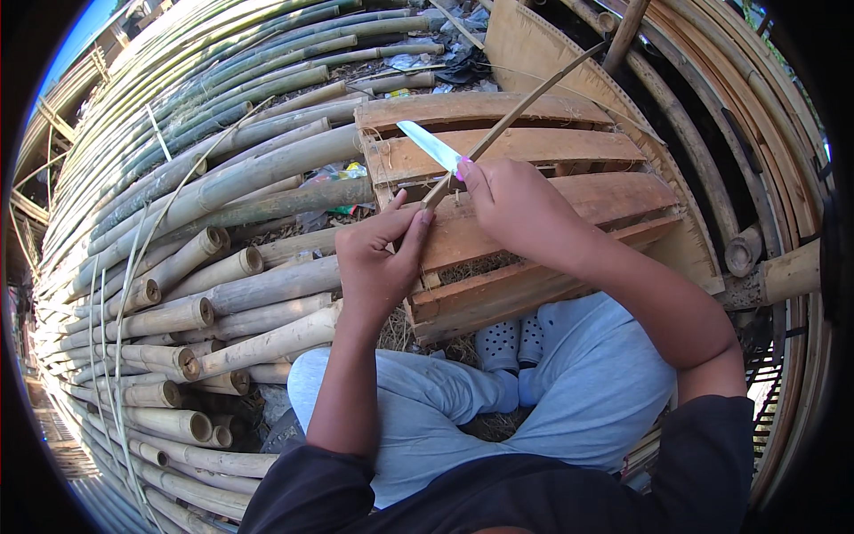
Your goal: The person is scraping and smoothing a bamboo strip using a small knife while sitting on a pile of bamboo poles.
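The wrappers [353,171] among the bamboo poles [258,178] are too small to read from here. The person's left grip [378,249] pinches a long brown strip [534,100] slanting over the slatted wooden counter [556,145]; the right grip [511,200] clasps a pink-handled knife [429,148] right at the strip.

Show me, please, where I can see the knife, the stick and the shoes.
Knife [430,146]: head view, middle of the blade.
Stick [534,102]: head view, middle of its bare length.
Shoes [496,346]: head view, top of one shoe.
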Available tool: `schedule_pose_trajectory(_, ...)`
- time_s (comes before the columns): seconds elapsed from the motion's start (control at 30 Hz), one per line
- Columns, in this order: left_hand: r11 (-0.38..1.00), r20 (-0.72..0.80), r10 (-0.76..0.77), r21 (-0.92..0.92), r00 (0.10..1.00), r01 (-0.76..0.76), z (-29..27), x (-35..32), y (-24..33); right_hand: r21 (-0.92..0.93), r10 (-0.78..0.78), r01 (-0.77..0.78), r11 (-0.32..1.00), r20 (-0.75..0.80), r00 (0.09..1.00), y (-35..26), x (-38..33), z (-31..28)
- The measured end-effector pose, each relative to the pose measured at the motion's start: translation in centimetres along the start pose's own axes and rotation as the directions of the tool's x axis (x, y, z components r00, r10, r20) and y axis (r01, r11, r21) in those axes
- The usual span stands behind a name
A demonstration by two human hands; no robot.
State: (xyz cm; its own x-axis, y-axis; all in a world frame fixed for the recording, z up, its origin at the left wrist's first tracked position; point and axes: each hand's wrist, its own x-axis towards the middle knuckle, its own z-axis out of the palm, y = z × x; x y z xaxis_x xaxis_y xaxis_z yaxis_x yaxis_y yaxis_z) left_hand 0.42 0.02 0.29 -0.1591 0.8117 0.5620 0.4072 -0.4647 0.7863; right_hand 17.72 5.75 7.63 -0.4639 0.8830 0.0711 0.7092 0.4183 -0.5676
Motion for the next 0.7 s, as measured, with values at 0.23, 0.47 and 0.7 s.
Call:
schedule_pose_trajectory(0.23,0.999,0.039,-0.017,0.03,0.999,0.016,-0.3,0.0,-0.3,0.282,0.308,-0.417,0.864,0.359,0.881,-0.6,0.3,-0.9)
schedule_pose_trajectory(0.47,1.0,-0.009,0.005,0.009,1.0,-0.005,-0.1,0.0,-0.2,0.535,0.281,-0.524,0.663,0.471,0.836,0.1,0.9,-1.2)
schedule_pose_trajectory(0.7,0.999,0.01,-0.036,-0.009,0.999,0.036,0.0,0.1,0.0,0.699,0.092,-0.512,0.499,0.545,0.833,1.7,1.4,-2.4)
